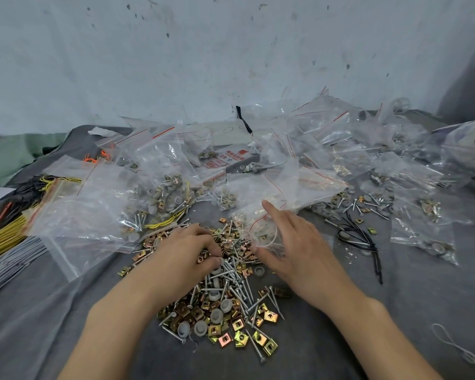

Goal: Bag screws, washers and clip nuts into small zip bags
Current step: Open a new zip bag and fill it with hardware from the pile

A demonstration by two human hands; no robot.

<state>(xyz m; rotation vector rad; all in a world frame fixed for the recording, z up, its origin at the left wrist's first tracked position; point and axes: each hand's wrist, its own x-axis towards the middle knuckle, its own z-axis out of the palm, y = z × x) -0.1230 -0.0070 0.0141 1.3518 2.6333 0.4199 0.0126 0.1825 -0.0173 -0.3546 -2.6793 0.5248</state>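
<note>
Curling down into the pile [225,305] of screws, washers and brass-coloured clip nuts on the grey-clothed table [66,311], the left hand [187,250] has its fingertips buried among the pieces, so I cannot tell what its grip pinches, if anything. The right hand [294,248] holds a small zip bag [254,218] just beyond the pile, thumb at the lower edge and forefinger straight along it; its other fingers are veiled by crumpled plastic. What the bag contains is hard to make out. Filled bags [159,174] heap up behind, overlapping one another. Yellow wires [3,237] are cut off at the left edge.
</note>
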